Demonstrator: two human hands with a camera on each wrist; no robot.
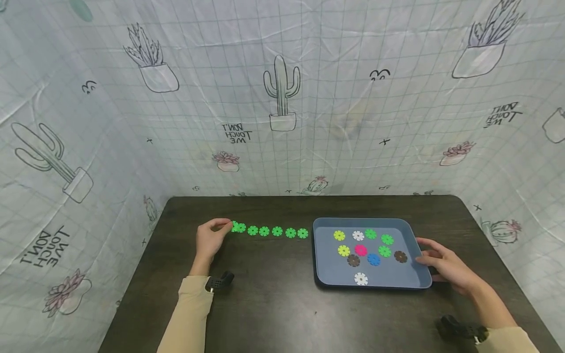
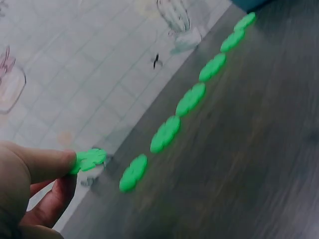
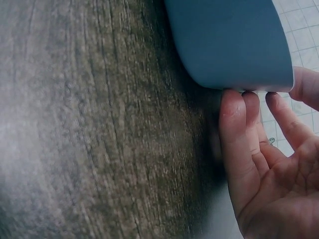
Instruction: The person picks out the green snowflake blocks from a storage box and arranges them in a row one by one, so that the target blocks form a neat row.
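Note:
My left hand pinches a green notched snowflake disc between thumb and fingers, raised above the table in the left wrist view. Beyond it, several matching green discs lie flat in a row leading toward the tray. The grey-blue tray stands at the right end of this row. My right hand grips the tray's right wall, its thumb over the rim and its fingertips against the outside. Inside the tray lie loose discs: yellow, white, green, brown, one pink and one blue.
A dark wooden table carries everything. Behind it and at both sides hangs a pale fabric sheet printed with a grid and cacti, close to the table's back edge. Each wrist wears a black strap.

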